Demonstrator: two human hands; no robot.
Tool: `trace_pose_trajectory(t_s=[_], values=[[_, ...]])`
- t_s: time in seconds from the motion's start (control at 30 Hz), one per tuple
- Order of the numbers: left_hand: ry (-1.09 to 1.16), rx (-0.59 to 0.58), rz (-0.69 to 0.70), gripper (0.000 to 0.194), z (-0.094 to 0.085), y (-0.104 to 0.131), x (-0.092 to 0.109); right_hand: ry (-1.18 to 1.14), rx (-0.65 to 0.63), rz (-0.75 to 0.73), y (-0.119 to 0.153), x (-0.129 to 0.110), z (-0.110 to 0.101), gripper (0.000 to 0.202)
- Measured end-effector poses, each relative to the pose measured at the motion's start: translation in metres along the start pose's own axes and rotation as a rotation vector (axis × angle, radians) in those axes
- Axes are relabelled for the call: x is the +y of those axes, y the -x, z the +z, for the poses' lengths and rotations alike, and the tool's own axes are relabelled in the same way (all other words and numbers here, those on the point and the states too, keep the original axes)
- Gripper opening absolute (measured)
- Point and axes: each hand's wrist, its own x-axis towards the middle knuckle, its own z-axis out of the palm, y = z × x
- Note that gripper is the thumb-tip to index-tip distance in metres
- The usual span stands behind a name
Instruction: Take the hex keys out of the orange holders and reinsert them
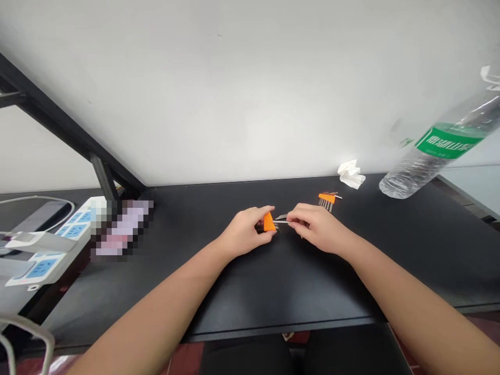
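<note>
Near the middle of the black table, my left hand grips an orange holder between thumb and fingers, with dark metal keys sticking out of it. My right hand pinches a thin metal key, whose far end meets the right side of the holder. Some loose thin keys lie just behind, partly hidden by my right fingers. A second orange holder with a row of metal keys lies behind my right hand.
On the black table, a crumpled white tissue lies at the back right, beside a large clear bottle with a green label. To the left are a white power strip, a black metal frame and a blurred pinkish item.
</note>
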Motion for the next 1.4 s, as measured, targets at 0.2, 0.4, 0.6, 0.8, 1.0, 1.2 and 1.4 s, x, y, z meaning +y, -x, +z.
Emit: trace_pose_trajectory(t_s=[0.2, 0.4, 0.6, 0.8, 1.0, 1.2, 1.4], values=[[0.001, -0.018, 0.011, 0.051, -0.001, 0.0, 0.002, -0.021, 0.012, 0.005, 0.0, -0.001, 0.0, 0.018], [0.003, -0.014, -0.019, 0.05, 0.0, 0.0, 0.003, -0.018, 0.032, 0.003, 0.0, 0.0, 0.0, 0.018], [-0.003, -0.003, -0.017, 0.049, -0.001, -0.001, 0.003, -0.009, 0.033, -0.004, 0.0, 0.0, -0.001, 0.02], [0.016, -0.005, -0.027, 0.048, 0.0, -0.001, 0.003, 0.037, 0.04, -0.042, 0.0, 0.003, 0.0, 0.021], [-0.031, -0.034, -0.005, 0.052, 0.002, 0.0, 0.002, 0.153, 0.017, -0.145, 0.002, 0.008, 0.001, 0.026], [-0.102, -0.128, 0.069, 0.042, 0.001, -0.001, 0.011, -0.005, -0.046, -0.125, 0.003, -0.009, 0.018, 0.026], [-0.01, -0.07, -0.018, 0.057, 0.002, -0.001, 0.003, 0.101, 0.03, 0.078, -0.002, 0.015, 0.015, 0.016]])
